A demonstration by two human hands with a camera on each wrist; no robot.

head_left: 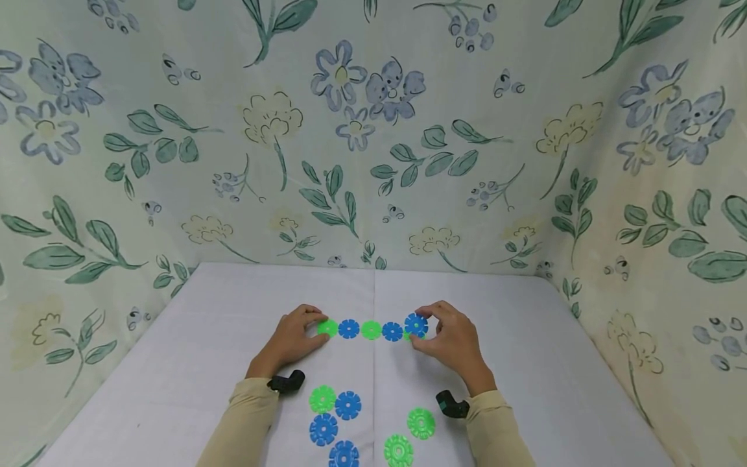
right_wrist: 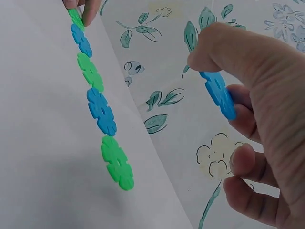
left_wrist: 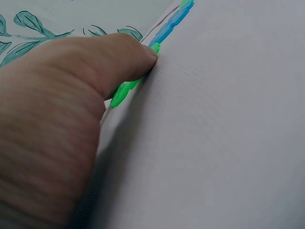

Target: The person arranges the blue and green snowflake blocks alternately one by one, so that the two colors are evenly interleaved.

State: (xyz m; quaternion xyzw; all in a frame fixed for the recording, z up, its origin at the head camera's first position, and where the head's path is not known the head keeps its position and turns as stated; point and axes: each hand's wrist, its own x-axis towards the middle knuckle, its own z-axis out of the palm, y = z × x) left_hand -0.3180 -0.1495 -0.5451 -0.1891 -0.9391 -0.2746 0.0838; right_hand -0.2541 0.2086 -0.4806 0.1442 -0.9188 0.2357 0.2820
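White tabletop; a straight crease line runs front to back near its middle. Small dark speck toward its left side. Pale printed backdrop beyond the far edge and along both sides: violet-blue flowers, dark-outlined yellow blossoms, green leaf sprigs.

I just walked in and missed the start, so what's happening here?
A person is handling flower-shaped discs on a white-covered table. Their left hand holds the green disc at the left end of a five-disc row, alternating green and blue. Their right hand pinches another blue disc, raised near the row's right-end green disc but apart from it. Six more discs, three blue and three green, lie closer to the person.
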